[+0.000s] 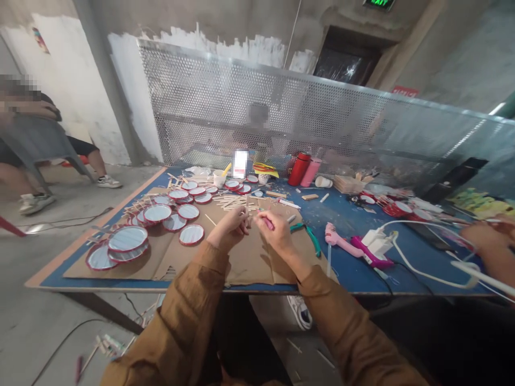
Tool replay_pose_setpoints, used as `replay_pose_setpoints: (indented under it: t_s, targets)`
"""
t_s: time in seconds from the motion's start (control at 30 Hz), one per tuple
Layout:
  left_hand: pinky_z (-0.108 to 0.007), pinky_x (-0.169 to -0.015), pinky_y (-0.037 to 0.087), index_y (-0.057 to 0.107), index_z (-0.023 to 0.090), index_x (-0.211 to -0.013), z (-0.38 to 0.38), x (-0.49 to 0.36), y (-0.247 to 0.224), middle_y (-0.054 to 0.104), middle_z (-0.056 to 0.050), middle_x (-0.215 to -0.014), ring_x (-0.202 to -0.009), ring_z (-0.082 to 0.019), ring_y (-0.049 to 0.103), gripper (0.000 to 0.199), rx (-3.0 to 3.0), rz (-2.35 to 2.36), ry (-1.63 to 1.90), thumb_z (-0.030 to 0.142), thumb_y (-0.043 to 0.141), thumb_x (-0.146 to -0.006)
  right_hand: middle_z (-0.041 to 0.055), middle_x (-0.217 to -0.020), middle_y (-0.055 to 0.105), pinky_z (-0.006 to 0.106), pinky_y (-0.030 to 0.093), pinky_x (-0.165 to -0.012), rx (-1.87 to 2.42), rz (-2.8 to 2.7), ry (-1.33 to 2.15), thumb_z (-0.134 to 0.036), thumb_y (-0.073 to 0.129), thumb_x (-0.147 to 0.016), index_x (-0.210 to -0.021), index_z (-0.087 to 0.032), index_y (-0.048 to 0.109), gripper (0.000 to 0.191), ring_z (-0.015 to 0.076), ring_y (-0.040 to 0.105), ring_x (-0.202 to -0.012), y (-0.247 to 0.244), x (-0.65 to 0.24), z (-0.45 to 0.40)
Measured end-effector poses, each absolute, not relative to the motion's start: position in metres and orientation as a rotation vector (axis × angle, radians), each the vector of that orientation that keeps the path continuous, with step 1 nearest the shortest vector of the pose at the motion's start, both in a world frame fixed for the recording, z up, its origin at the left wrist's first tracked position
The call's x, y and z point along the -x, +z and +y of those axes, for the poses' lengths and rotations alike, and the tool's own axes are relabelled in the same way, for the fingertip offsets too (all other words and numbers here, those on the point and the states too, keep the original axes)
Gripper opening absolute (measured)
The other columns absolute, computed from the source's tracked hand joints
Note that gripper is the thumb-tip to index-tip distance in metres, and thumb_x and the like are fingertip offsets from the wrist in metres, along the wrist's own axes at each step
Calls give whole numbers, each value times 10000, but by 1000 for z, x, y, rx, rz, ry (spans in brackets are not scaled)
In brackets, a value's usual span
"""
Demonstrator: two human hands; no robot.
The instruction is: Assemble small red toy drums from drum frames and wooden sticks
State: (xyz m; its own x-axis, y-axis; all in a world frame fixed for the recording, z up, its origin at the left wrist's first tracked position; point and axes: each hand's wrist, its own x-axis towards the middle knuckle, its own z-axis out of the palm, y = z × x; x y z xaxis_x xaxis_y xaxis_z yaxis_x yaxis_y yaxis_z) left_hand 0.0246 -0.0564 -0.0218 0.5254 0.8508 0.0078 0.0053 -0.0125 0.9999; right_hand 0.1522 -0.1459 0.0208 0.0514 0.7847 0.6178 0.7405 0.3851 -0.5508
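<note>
My left hand (229, 229) pinches a thin wooden stick (247, 206) above a brown cardboard sheet (245, 265). My right hand (276, 229) is close beside it, its fingers closed on a small pink object (269, 224) whose kind I cannot tell. Several round mirrors with red rims, such as one (192, 234) near my left hand, lie on the cardboard to the left. A loose pile of flat wooden craft sticks (229, 202) sits just beyond my hands. Green-handled pliers (309, 237) lie to the right of my right hand.
The blue table (346, 217) also holds a pink glue gun (360, 247), white cables, and red and pink bottles (299, 169). A co-worker's hand (485, 237) works at the right edge. A seated person (28, 123) is at the left, behind a perforated metal screen's end (257, 102).
</note>
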Motion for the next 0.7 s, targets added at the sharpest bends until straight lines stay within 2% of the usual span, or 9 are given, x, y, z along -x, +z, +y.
replay_pose_setpoints:
  t_s: [0.1,0.17,0.27,0.37,0.5,0.63,0.7]
  targets:
    - [-128,-401,389,484,157,-793,-47,-25,-21,590,30,-526,-408,-69,558,108,-1480,812,703,222,563,-829,-61,-507,493,200,319,-387,1212,-1137,518,-469,524,-795,-737,-200,556,277,85,429,-399,15,-149,-115]
    - [-138,-396,405,496,140,-767,-41,-24,-19,619,6,-571,-427,-79,579,85,-1492,821,645,164,571,-798,-83,-466,468,186,251,-331,1111,-858,709,-449,585,-718,-718,-197,530,258,68,379,-337,10,-151,-102]
    - [-136,-406,420,531,116,-753,-38,-24,-18,636,-12,-611,-445,-73,590,46,-1479,804,588,128,562,-786,-83,-448,487,178,245,-312,1047,-696,827,-407,595,-656,-720,-190,531,235,67,390,-319,3,-161,-96]
    - [-133,-395,410,547,108,-738,-39,-23,-18,636,-16,-610,-438,-77,593,62,-1467,793,542,136,553,-792,-46,-494,559,180,297,-329,1046,-698,891,-379,588,-644,-757,-173,562,236,87,480,-368,0,-167,-99]
    - [-138,-388,407,556,107,-734,-41,-23,-21,625,-17,-612,-420,-72,578,96,-1450,750,577,147,517,-812,-44,-526,588,175,297,-337,1060,-777,785,-352,631,-647,-793,-177,575,235,93,511,-391,3,-161,-104]
    - [-135,-403,416,547,106,-710,-42,-23,-22,614,-12,-596,-429,-69,579,81,-1408,726,615,135,544,-786,-73,-443,512,184,342,-383,1162,-1012,435,-375,660,-704,-692,-182,551,222,74,461,-360,4,-152,-111]
    - [-128,-407,413,541,104,-688,-42,-23,-21,610,-10,-573,-439,-74,590,84,-1405,733,601,125,571,-763,-70,-439,509,199,388,-425,1232,-1172,330,-391,622,-760,-672,-186,542,237,83,484,-367,3,-150,-115]
